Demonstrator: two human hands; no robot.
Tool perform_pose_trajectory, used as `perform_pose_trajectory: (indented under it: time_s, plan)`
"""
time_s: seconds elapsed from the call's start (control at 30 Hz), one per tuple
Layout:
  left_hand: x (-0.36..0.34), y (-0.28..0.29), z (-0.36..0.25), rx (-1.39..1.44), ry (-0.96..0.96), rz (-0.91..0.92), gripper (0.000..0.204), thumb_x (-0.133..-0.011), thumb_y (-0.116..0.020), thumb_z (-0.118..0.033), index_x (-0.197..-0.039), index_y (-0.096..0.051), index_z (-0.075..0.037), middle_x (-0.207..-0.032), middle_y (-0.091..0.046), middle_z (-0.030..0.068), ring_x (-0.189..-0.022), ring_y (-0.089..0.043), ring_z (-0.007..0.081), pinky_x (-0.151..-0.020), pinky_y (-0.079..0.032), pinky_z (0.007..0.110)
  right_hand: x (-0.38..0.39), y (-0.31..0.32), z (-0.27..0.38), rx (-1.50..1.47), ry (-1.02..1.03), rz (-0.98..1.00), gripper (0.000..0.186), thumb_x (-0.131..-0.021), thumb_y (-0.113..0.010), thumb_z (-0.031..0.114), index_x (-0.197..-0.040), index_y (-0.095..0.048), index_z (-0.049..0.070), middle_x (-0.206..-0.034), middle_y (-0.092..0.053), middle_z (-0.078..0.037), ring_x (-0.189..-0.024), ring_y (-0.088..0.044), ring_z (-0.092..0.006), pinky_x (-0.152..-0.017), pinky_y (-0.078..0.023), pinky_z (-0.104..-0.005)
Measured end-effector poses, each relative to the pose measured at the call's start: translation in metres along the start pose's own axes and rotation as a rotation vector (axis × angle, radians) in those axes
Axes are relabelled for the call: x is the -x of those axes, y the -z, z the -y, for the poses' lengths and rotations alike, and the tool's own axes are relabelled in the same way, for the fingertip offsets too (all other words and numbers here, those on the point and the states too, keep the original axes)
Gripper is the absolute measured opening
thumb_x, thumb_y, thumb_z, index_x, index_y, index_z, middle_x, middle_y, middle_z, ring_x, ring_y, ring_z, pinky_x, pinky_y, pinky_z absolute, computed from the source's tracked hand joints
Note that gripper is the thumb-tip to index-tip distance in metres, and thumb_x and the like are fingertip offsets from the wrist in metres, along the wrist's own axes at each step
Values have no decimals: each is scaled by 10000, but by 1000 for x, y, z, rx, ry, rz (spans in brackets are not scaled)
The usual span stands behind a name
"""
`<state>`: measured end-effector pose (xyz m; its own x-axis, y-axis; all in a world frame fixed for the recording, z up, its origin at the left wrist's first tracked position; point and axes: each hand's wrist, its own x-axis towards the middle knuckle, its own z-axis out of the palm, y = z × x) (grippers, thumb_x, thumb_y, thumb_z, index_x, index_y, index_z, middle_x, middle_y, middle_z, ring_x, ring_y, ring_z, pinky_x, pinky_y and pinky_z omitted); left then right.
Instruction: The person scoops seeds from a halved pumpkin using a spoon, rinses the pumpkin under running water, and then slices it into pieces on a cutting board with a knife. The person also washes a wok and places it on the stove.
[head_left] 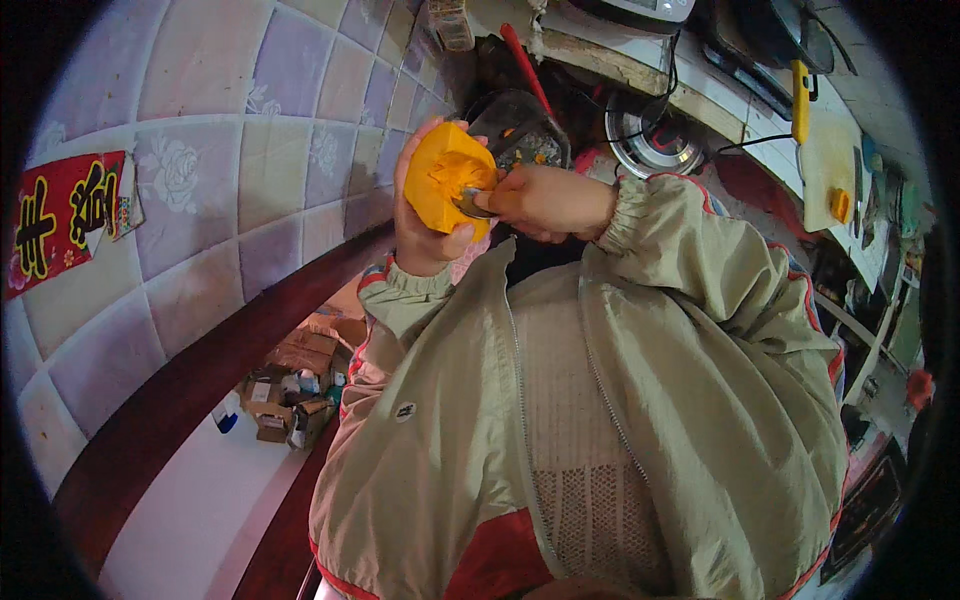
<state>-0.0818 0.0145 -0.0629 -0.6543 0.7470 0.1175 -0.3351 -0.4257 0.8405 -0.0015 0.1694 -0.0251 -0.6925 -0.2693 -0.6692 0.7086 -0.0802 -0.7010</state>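
My left hand (425, 243) holds up a peeled, angular orange piece of pumpkin (425, 190), fingers wrapped round its far side and thumb at the near edge. Its hollowed face, with stringy flesh, is turned toward my right hand (553, 203). That hand is closed on a metal spoon (474, 204), whose bowl sits at the hollow; most of its handle is hidden in my fingers. Just beyond and lower, a dark dustpan (495, 115) with a red handle (526, 70) contains orange scraps.
A tiled wall (190, 180) rises on the left, with a red paper sign (70, 215). To the right runs a counter bearing a cutting board (827, 175), an orange chunk (840, 206) and a yellow-handled pan (800, 100). A shiny round metal vessel (655, 145) stands below the counter edge.
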Motion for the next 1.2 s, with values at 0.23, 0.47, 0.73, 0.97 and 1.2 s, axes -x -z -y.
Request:
perform_pose_trajectory:
  time_s: [0.23,0.47,0.73,0.97,1.2]
  plan:
    - [4,16,13,-54,-90,-24,965,-679,-768,-241,-1434,-202,-36,-1380,-381,171,-1237,-457,322,-1054,-371,442,-12,-3,8,-341,-83,121,351,-956,-461,326,-691,-455,96,-503,-339,27,-382,-282,-84,-341,-190,-262]
    - [2,20,13,58,-33,-59,929,-709,-754,-311,-1420,-229,-26,-1364,-399,167,-1223,-472,324,-1043,-383,429,-27,6,11,-497,-60,211,338,-939,-435,274,-636,-364,142,-511,-272,46,-404,-212,-71,-370,-150,-249]
    - [1,35,16,16,-17,-108,968,-718,-733,-444,-1441,-234,-37,-1386,-395,127,-1245,-457,320,-1054,-359,451,-26,13,2,-504,-70,284,325,-931,-426,271,-636,-359,153,-516,-274,57,-412,-204,-61,-373,-149,-245]
    - [2,47,12,-60,10,-5,921,-725,-735,-355,-1418,-241,-2,-1323,-435,146,-1216,-482,299,-1030,-392,407,-46,5,1,-350,-159,134,334,-900,-506,347,-653,-431,135,-513,-314,72,-399,-240,-62,-358,-179,-249]
    - [9,68,16,30,125,-44,897,-735,-741,-352,-1414,-267,-10,-1312,-447,121,-1180,-499,242,-1011,-406,368,-50,18,-9,-313,-72,48,271,-896,-480,259,-674,-456,104,-505,-296,54,-377,-274,-79,-344,-184,-267]
